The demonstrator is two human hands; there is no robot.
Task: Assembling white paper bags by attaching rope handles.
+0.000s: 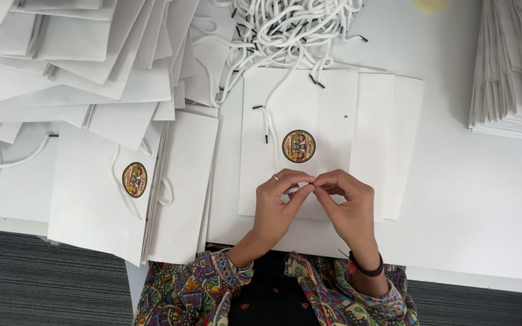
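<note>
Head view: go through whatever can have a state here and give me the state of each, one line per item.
Left hand: fingertips pinched on a white cord end, ring on one finger.
Right hand: fingertips pinched on the same cord, meeting the left.
White paper bag: flat, folded, round sticker facing up, under the hands.
Second stickered bag: flat, overhanging the table edge.
Cord bundle: loose, tangled.
Bag stack: folded, piled at right.
</note>
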